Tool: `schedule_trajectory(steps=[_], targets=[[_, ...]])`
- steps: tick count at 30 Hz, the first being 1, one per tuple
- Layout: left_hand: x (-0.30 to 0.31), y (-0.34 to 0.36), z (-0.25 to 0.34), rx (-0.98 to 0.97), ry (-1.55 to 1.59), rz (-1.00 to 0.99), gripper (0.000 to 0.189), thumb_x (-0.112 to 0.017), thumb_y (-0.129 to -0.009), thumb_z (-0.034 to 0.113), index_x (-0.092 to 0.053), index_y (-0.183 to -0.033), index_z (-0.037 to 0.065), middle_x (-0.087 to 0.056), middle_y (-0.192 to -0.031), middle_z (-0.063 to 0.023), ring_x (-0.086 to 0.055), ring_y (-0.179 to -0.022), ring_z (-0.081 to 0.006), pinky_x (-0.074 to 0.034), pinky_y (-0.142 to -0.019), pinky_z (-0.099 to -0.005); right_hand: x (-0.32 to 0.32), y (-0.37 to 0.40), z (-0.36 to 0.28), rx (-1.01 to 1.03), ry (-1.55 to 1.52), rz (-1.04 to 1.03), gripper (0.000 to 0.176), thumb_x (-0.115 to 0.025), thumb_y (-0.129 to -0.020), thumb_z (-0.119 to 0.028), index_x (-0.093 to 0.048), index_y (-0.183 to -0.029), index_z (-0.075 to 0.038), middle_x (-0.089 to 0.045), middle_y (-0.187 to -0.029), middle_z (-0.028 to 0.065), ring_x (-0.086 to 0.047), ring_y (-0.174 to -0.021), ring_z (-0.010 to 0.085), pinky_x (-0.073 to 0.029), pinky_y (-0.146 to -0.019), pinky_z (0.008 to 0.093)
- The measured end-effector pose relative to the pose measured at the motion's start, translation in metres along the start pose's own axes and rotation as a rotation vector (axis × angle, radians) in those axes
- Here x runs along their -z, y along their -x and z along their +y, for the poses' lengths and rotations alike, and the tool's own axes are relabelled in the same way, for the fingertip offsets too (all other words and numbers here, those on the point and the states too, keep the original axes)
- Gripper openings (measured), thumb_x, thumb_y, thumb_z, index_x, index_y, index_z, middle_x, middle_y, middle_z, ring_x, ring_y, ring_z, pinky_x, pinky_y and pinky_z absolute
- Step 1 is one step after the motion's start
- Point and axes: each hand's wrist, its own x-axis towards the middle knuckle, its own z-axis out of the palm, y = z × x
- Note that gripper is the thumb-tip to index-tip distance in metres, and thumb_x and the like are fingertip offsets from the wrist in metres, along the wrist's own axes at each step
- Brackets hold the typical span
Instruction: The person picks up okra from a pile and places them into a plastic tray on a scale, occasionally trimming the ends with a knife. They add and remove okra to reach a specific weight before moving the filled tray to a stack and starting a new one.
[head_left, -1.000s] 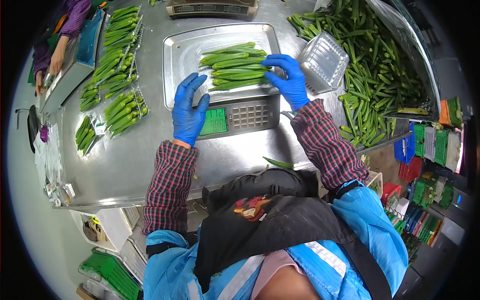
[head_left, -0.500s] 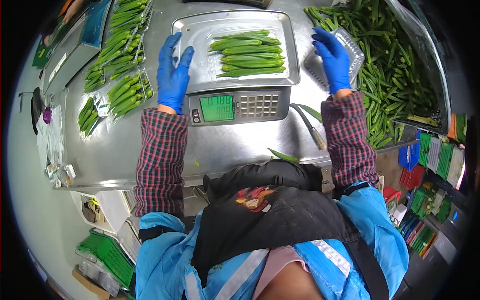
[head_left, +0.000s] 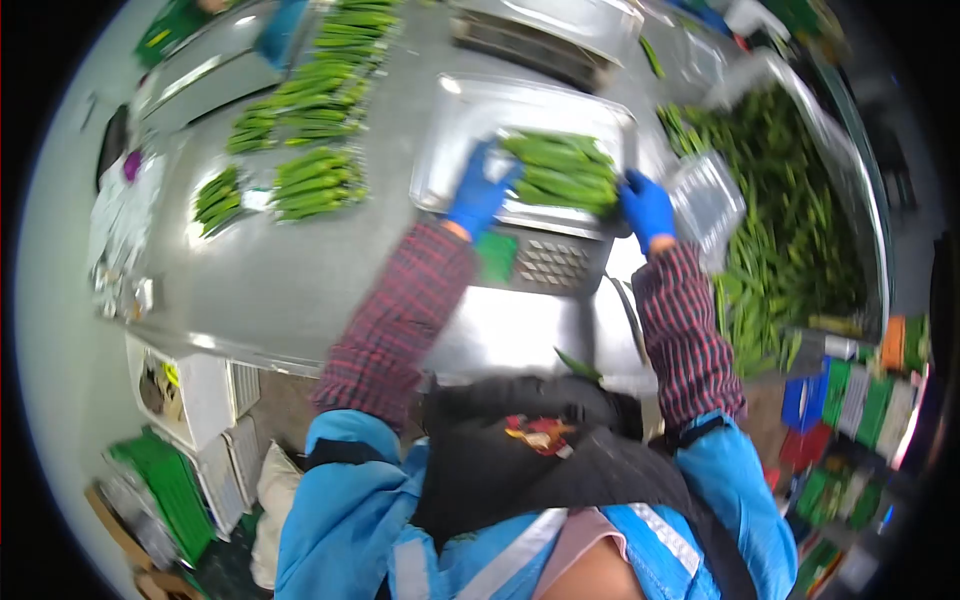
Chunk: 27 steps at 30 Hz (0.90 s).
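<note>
A clear tray of okra (head_left: 562, 170) rests on the metal pan of the scale (head_left: 455, 110). My left hand (head_left: 482, 188), in a blue glove, is at the tray's left end, its fingers closed round the edge. At the right end, my gloved right hand (head_left: 648, 208) has its fingers against the tray. Both hands are blurred. The scale's green display (head_left: 495, 256) is too smeared to read. Beside my right hand lies an empty clear tray (head_left: 706, 200).
Packed okra trays (head_left: 320, 184) line the left of the steel table (head_left: 270, 290). Loose okra (head_left: 790, 210) is heaped at the right. A second metal scale (head_left: 540, 45) stands at the back. Crates (head_left: 803, 400) are below right.
Both hands have moved inward to the ends of the okra tray; before, they were spread apart beside the scale. The whole view has shifted and turned.
</note>
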Motion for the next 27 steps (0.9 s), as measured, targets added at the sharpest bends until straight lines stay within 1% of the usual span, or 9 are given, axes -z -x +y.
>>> schedule_trajectory(steps=[1,2,4,5,8,14,20,24,27], targets=[[-0.008,-0.003,-0.014,-0.081,-0.052,0.071,0.072,-0.071,-0.082,0.032,-0.039,-0.137,0.000,-0.039,-0.140,-0.0231,-0.034,-0.133,-0.0310,-0.028,-0.110,-0.0362,-0.009,-0.006,0.005,-0.042,-0.039,-0.010,0.042,-0.052,-0.082,-0.025,-0.060,-0.118,-0.006,-0.067,-0.092,0.0204,-0.063,-0.086,0.0395,-0.050,-0.078,0.0443],[-0.015,-0.009,-0.028,-0.144,-0.119,0.127,0.070,-0.071,-0.081,0.034,-0.043,-0.134,-0.001,-0.039,-0.140,-0.0248,-0.035,-0.133,-0.0342,-0.028,-0.110,-0.0375,-0.004,-0.013,-0.002,-0.063,-0.026,-0.155,0.041,-0.055,-0.081,-0.024,-0.060,-0.117,-0.005,-0.067,-0.092,0.0209,-0.064,-0.085,0.0373,-0.050,-0.076,0.0423],[-0.012,-0.006,-0.013,-0.200,-0.210,0.167,0.064,-0.072,-0.078,0.032,-0.048,-0.129,0.000,-0.047,-0.132,-0.0256,-0.041,-0.127,-0.0370,-0.031,-0.108,-0.0403,-0.025,-0.021,0.024,-0.107,-0.308,-0.138,0.039,-0.061,-0.081,-0.020,-0.059,-0.113,0.001,-0.067,-0.081,0.0131,-0.064,-0.072,0.0218,-0.049,-0.067,0.0335],[-0.009,-0.009,-0.016,-0.191,-0.176,0.168,0.062,-0.072,-0.079,0.031,-0.049,-0.127,0.000,-0.050,-0.128,-0.0247,-0.046,-0.122,-0.0371,-0.034,-0.106,-0.0412,-0.012,-0.015,0.001,-0.352,-0.585,-0.211,0.034,-0.061,-0.083,-0.017,-0.061,-0.112,0.001,-0.065,-0.080,0.0053,-0.058,-0.068,0.0131,-0.047,-0.064,0.0277],[0.014,0.002,-0.002,-0.043,-0.107,0.067,0.059,-0.068,-0.085,0.025,-0.044,-0.135,0.006,-0.048,-0.134,-0.0136,-0.048,-0.120,-0.0275,-0.040,-0.099,-0.0387,0.005,-0.007,-0.033,-0.501,-0.774,-0.283,0.029,-0.060,-0.086,-0.011,-0.061,-0.114,-0.003,-0.062,-0.082,0.0002,-0.050,-0.059,0.0068,-0.040,-0.051,0.0237],[0.106,0.011,0.035,-0.004,0.397,0.028,0.056,-0.061,-0.090,0.016,-0.038,-0.141,0.008,-0.046,-0.134,-0.0087,-0.046,-0.120,-0.0212,-0.040,-0.099,-0.0330,-0.015,-0.022,-0.123,-0.463,-0.989,-0.342,0.033,-0.059,-0.089,-0.023,-0.060,-0.120,-0.010,-0.050,-0.065,-0.0062,-0.037,-0.048,0.0048,-0.029,-0.044,0.0203],[0.241,0.021,0.008,-0.356,-0.035,0.612,0.055,-0.058,-0.090,0.016,-0.038,-0.140,0.003,-0.045,-0.134,-0.0110,-0.046,-0.117,-0.0212,-0.039,-0.098,-0.0340,-0.075,-0.099,-0.226,-0.360,-1.109,-0.400,0.034,-0.056,-0.092,-0.020,-0.057,-0.123,-0.007,-0.052,-0.069,-0.0055,-0.043,-0.051,0.0049,-0.031,-0.046,0.0206],[0.307,0.060,-0.050,-0.268,-0.317,0.964,0.051,-0.054,-0.092,0.018,-0.038,-0.138,0.002,-0.041,-0.136,-0.0142,-0.044,-0.121,-0.0250,-0.036,-0.101,-0.0372,-0.147,-0.162,-0.281,-0.324,-1.197,-0.379,0.031,-0.054,-0.092,-0.016,-0.058,-0.121,-0.006,-0.056,-0.073,-0.0013,-0.046,-0.051,0.0072,-0.036,-0.045,0.0228],[0.321,0.089,-0.090,-0.194,-0.329,0.981,0.051,-0.053,-0.093,0.015,-0.037,-0.139,0.001,-0.041,-0.136,-0.0149,-0.043,-0.122,-0.0260,-0.035,-0.103,-0.0376,-0.198,-0.193,-0.320,-0.286,-1.188,-0.304,0.028,-0.056,-0.091,-0.018,-0.060,-0.116,-0.007,-0.057,-0.073,-0.0021,-0.044,-0.049,0.0081,-0.033,-0.043,0.0231]])
